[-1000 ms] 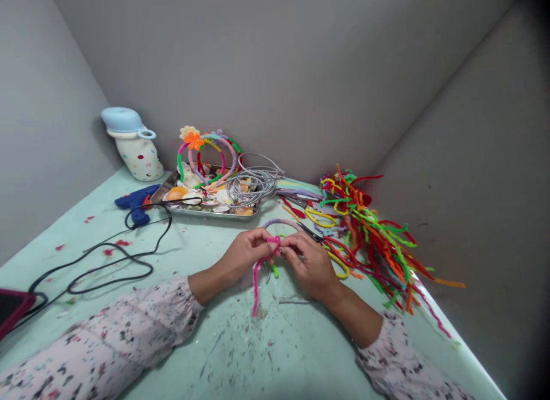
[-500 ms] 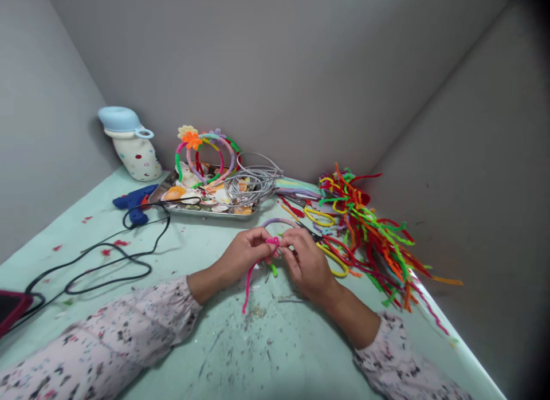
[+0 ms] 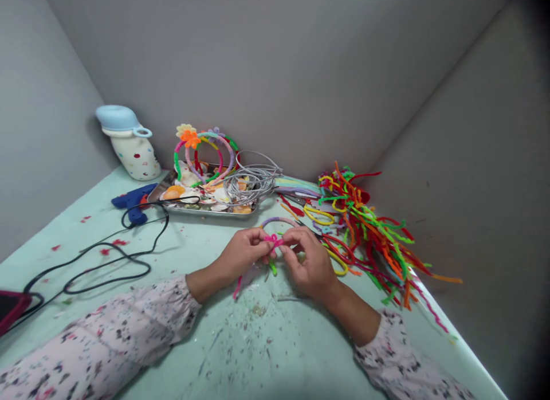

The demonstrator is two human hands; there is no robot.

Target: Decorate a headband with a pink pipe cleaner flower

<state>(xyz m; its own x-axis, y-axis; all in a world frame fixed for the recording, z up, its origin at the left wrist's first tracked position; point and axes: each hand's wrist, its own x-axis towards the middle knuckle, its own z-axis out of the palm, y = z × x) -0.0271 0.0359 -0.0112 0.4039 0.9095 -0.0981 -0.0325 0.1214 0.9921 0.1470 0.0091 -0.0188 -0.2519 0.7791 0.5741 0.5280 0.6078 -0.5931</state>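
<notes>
Together, left hand (image 3: 246, 252) and right hand (image 3: 311, 265) pinch a pink pipe cleaner (image 3: 274, 240) above the middle of the bench (image 3: 240, 354); prints on the bottle (image 3: 136, 151), far left corner, look too small to read.

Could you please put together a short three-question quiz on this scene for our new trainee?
1. True or false: the left hand and the right hand both have fingers on the pink pipe cleaner.
2. Multiple choice: what colour is the lid of the bottle? (a) red (b) light blue (c) yellow
3. Fill in the blank, left or right: as the person sees it, the glue gun lies to the ____ of the metal tray.

Key: 1. True. 2. (b) light blue. 3. Left.
</notes>
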